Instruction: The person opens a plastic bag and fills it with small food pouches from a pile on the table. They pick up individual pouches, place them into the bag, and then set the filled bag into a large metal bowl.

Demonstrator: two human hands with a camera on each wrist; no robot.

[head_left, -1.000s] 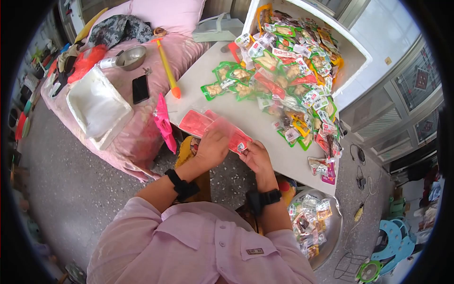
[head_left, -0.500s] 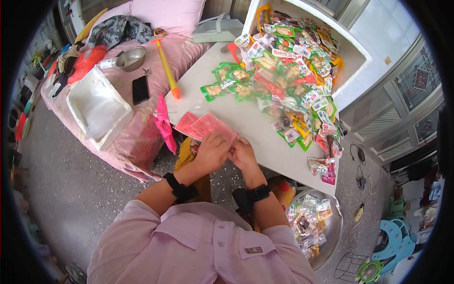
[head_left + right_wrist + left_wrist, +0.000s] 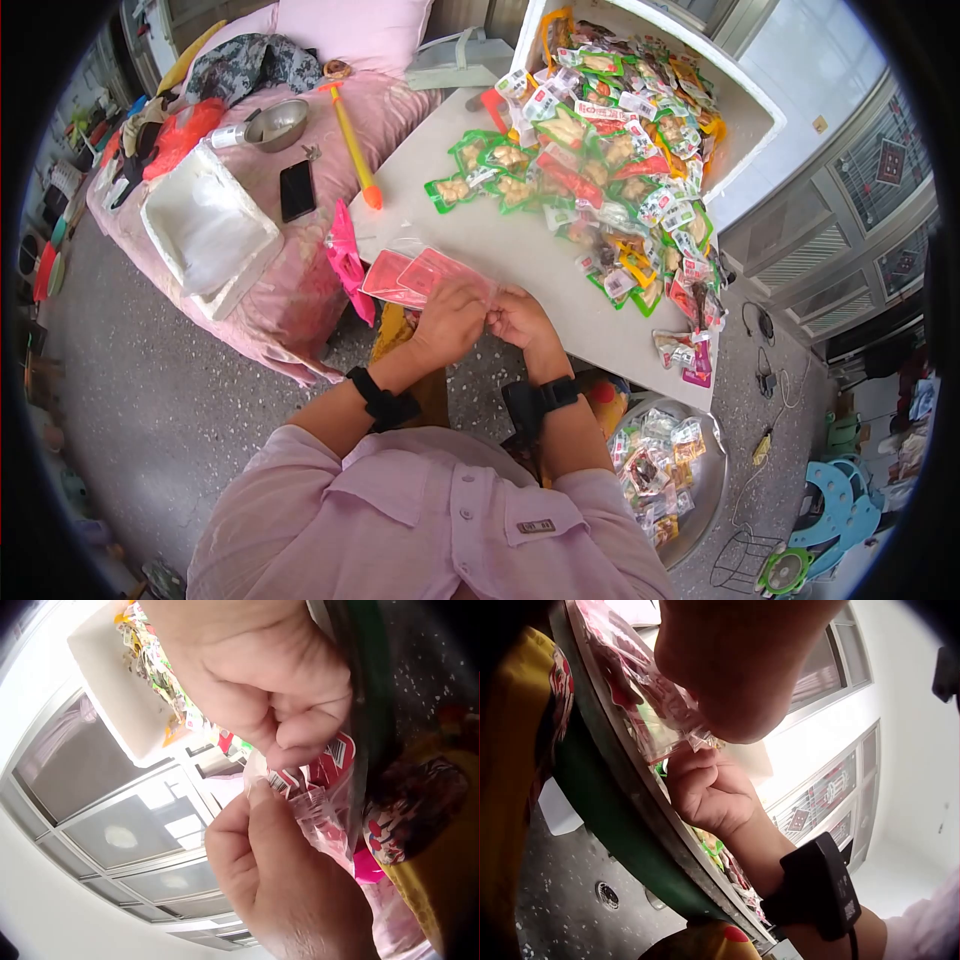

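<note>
Two flat red packets in clear plastic lie overlapping at the table's near edge, the upper red packet (image 3: pixel 438 270) partly over the lower red packet (image 3: pixel 384 274). My left hand (image 3: pixel 450 322) pinches the near end of the upper packet's wrapper. Close beside it, my right hand (image 3: pixel 519 318) has thumb and fingers closed on the same end. In the right wrist view, the clear plastic wrapper (image 3: pixel 324 821) bunches below the fingertips, and barcodes show on the red packets (image 3: pixel 335 759). The left wrist view shows the wrapper's crinkled edge at the right hand's fingertips (image 3: pixel 697 756).
Many small food packs (image 3: pixel 600 160) spill from a white foam box (image 3: pixel 745 140) across the table (image 3: pixel 480 235). A metal basin (image 3: pixel 705 490) of packs stands low at right. Left, a bed holds an empty foam tray (image 3: pixel 210 225) and phone (image 3: pixel 297 190).
My right hand has moved left from the packet's right corner to beside my left hand. Both red packets have shifted slightly left along the table's edge.
</note>
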